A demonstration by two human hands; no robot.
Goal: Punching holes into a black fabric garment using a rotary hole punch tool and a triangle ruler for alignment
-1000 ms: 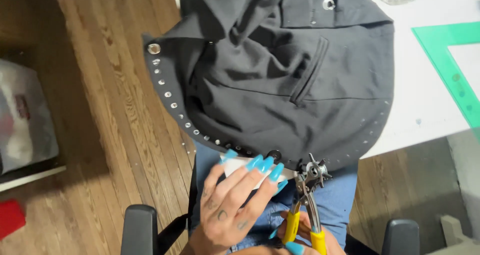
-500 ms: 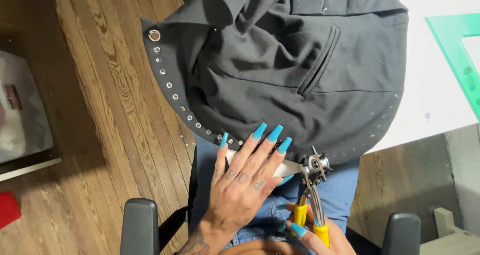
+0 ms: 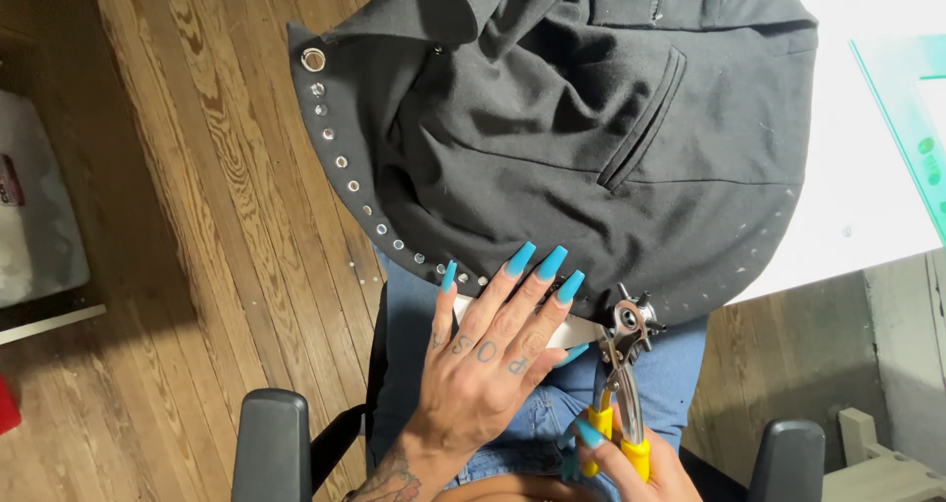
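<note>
A pale bag with a red patch lies on the floor, far left. Our left hand lies flat, fingers spread, on the black garment's studded hem and a white strip over our lap. Our right hand squeezes the yellow-handled punch, whose head meets the hem.

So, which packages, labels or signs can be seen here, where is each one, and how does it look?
Package: left edge, on the floor; soft, greyish-white, with a small red and dark label.
Green mat: right edge, on the white table; flat, with small round marks.
No screens.
</note>
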